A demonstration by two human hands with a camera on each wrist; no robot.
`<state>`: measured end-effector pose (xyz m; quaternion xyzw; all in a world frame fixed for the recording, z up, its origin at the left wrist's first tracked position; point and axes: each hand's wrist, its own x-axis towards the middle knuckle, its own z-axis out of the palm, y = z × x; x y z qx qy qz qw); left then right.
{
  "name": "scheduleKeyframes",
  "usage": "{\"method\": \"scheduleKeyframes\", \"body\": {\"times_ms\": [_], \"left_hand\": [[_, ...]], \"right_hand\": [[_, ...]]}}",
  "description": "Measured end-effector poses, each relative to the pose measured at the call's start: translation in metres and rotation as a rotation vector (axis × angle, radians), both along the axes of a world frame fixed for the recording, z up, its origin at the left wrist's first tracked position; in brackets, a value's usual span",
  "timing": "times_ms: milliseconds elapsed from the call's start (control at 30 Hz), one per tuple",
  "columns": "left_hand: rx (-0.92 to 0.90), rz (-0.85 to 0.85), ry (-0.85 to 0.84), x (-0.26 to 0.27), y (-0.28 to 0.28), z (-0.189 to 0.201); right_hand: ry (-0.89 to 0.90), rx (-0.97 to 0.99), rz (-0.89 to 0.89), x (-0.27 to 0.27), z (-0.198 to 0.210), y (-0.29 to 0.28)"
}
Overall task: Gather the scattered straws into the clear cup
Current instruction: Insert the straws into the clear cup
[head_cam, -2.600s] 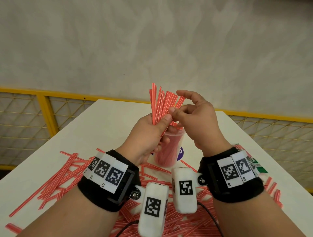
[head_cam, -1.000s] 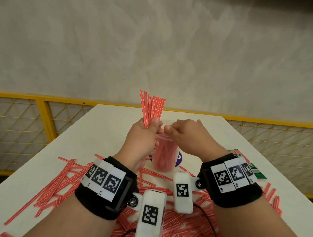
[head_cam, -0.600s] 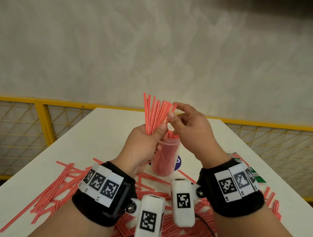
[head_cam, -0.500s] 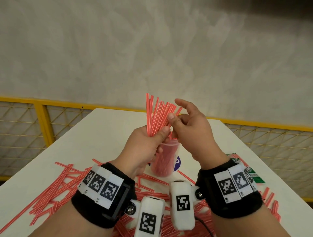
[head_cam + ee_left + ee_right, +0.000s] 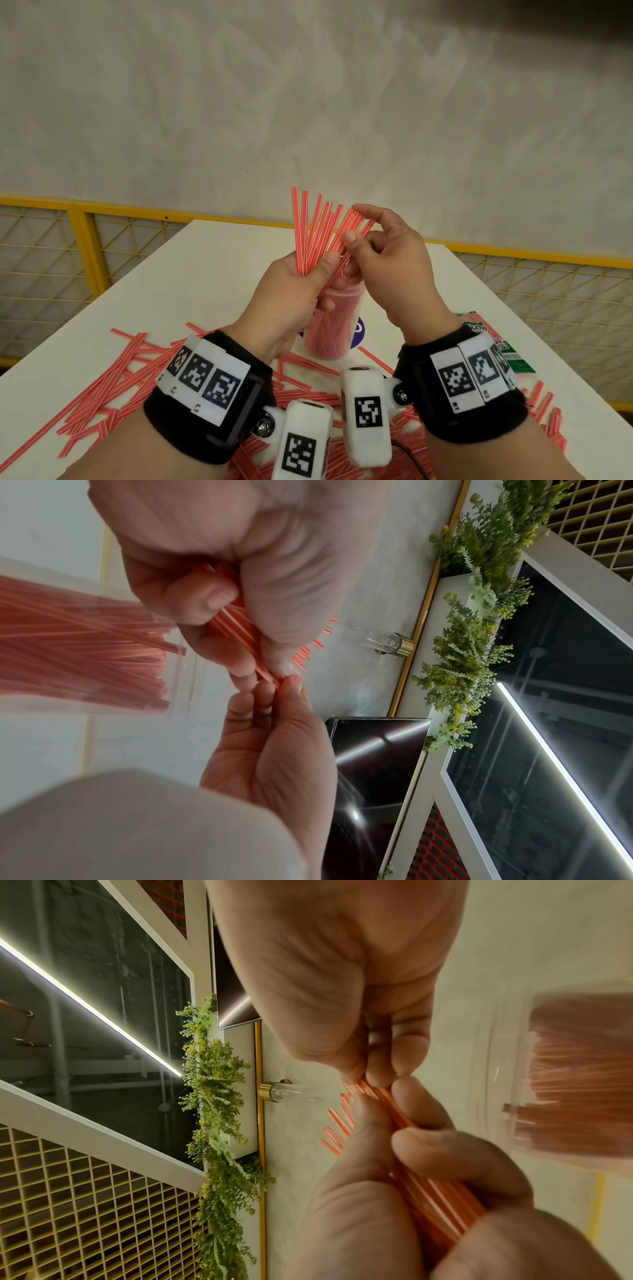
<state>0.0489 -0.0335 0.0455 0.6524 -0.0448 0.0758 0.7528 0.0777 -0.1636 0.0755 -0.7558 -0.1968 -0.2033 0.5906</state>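
Above the clear cup, left hand clenches the straw bundle; right hand pinches several straws there. Fanned ends may miss the rim, spilling.

Cup stands mid-worktop, straws inside. Held bundle above it, between left hand and right hand. Loose straws lie in front and left; packet right.
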Motion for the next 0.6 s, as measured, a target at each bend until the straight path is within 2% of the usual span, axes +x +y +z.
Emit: {"method": "scheduleKeyframes", "body": {"times_ms": [367, 600], "left_hand": [[0.033, -0.004, 0.006, -0.0044, 0.0002, 0.0041], [0.058, 0.045, 0.030, -0.0045, 0.0018, 0.0049]], "right_hand": [[-0.004, 0.019, -0.021, 0.0012, -0.0007, -0.0011], [-0.019, 0.147, -0.016, 0.0008, 0.0030, -0.0034]]}}
